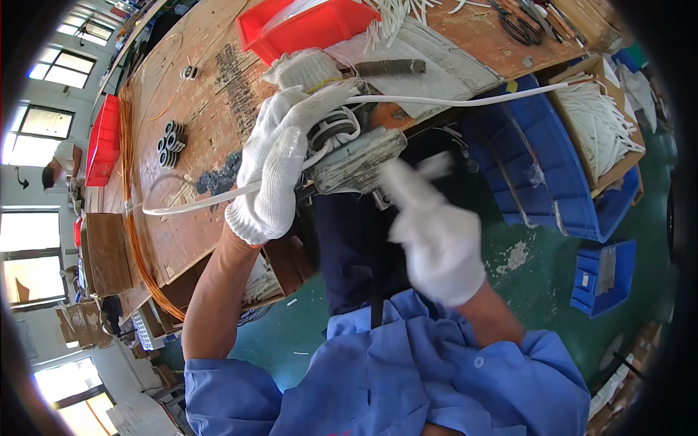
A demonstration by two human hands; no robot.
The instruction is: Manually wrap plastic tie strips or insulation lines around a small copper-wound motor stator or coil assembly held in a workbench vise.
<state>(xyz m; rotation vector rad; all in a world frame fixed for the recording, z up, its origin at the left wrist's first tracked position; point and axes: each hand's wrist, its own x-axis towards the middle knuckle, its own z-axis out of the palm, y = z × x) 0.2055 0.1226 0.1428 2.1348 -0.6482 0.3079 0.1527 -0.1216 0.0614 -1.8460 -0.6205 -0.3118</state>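
My left hand (273,163), in a white knit glove, is closed around a dark ring core (334,131) wound with white sleeved wire. The core sits against a bench vise whose jaw is wrapped in worn, grimy tape (362,161). One long end of the white wire (465,102) stretches to the right; another wire end (193,209) loops out left past my wrist. My right hand (440,247), also gloved in white, is in the air right of the vise, apart from the core. Motion smears its fingers, and whether they hold anything is unclear.
A red bin (291,33) stands at the back of the wooden bench (211,94). Several ring cores (171,143) lie at left. Scissors (518,25) rest far right. Blue crates (527,160) and a carton of white sleeving (592,127) stand right. Another person (64,163) is far left.
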